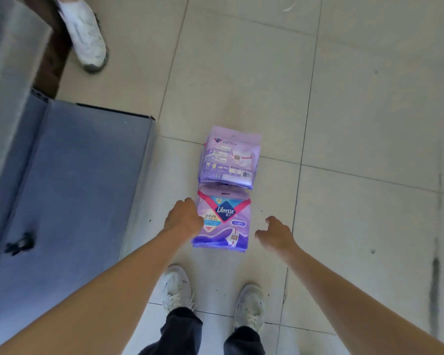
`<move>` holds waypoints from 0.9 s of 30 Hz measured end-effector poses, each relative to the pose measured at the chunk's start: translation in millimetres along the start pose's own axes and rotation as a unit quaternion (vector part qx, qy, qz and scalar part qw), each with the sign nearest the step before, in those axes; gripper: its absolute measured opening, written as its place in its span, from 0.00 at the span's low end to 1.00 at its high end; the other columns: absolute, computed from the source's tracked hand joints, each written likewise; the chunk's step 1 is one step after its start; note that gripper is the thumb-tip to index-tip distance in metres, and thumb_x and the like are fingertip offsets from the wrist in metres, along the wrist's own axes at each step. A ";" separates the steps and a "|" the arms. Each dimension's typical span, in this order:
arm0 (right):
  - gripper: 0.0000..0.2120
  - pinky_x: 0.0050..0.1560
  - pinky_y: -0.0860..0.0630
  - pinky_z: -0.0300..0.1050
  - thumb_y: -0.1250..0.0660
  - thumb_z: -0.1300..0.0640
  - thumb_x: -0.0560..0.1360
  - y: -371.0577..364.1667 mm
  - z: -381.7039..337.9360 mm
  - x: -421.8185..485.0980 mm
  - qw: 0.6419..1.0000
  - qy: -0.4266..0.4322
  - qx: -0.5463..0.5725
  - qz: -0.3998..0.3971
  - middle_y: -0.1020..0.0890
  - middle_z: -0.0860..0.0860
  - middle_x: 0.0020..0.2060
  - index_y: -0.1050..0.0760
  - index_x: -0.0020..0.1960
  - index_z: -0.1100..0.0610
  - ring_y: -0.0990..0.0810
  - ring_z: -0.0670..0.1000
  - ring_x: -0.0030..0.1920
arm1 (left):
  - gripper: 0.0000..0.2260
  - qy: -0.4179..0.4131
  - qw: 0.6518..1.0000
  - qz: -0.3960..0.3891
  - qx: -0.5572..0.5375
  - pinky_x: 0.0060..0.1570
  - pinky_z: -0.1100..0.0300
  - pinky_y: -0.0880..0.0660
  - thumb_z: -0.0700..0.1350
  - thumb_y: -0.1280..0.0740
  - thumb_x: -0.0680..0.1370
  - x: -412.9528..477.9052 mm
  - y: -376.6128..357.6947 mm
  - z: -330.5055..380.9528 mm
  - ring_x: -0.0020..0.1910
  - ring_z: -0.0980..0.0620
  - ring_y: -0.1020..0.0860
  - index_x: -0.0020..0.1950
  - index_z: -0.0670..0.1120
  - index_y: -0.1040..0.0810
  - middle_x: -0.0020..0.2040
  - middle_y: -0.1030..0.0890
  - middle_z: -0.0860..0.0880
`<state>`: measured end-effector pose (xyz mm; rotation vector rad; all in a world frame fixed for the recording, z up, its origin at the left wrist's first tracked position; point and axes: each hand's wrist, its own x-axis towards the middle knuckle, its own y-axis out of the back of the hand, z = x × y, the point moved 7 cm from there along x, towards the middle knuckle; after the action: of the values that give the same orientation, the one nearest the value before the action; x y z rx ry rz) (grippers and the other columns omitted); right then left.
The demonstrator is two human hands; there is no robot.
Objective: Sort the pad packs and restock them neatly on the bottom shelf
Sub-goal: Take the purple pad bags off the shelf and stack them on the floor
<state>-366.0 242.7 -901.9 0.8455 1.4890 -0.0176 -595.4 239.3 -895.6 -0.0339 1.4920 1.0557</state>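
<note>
Both hands are lowered over the near pad pack on the floor: left hand touching its left edge, right hand open beside it, nothing gripped; soft, light, slippery packs are best pinched at both edges.

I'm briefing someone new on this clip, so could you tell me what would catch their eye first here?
Two purple stacks of pad packs lie on the pale tiled floor: the near stack shows its Libresse front, the far stack its printed back. The left hand touches the near stack's left edge, while the right hand hovers open beside it. A grey shelf fills the left side.
</note>
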 end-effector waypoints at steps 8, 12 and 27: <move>0.17 0.55 0.29 0.42 0.42 0.57 0.78 129.3 -135.0 -168.2 0.962 0.210 -0.162 0.062 0.25 0.56 0.64 0.30 0.65 0.60 0.27 0.56 0.63 | 0.15 -0.078 0.992 0.097 -0.034 0.57 0.56 0.28 0.43 0.38 0.78 -142.2 171.5 65.0 0.62 0.44 0.25 0.64 0.44 0.29 0.64 0.25 0.44; 0.17 0.57 0.29 0.42 0.41 0.58 0.77 173.1 -198.3 -255.3 0.927 0.289 -0.222 0.085 0.24 0.55 0.64 0.29 0.65 0.59 0.26 0.56 0.64 | 0.14 -0.083 0.987 0.134 -0.041 0.59 0.54 0.27 0.43 0.40 0.78 -221.5 242.6 62.7 0.62 0.43 0.26 0.63 0.45 0.28 0.63 0.24 0.45; 0.07 0.43 0.34 0.43 0.40 0.55 0.76 68.0 -373.0 -518.0 0.753 0.541 -0.366 0.080 0.23 0.58 0.48 0.35 0.41 0.57 0.24 0.59 0.53 | 0.15 0.153 0.923 0.266 -0.231 0.55 0.54 0.26 0.45 0.38 0.75 -424.6 277.3 -200.5 0.60 0.44 0.24 0.62 0.49 0.26 0.61 0.23 0.45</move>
<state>-721.9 229.4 -367.9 0.2628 2.2094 1.3120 -803.2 49.2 -428.7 -0.1368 1.5308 1.9055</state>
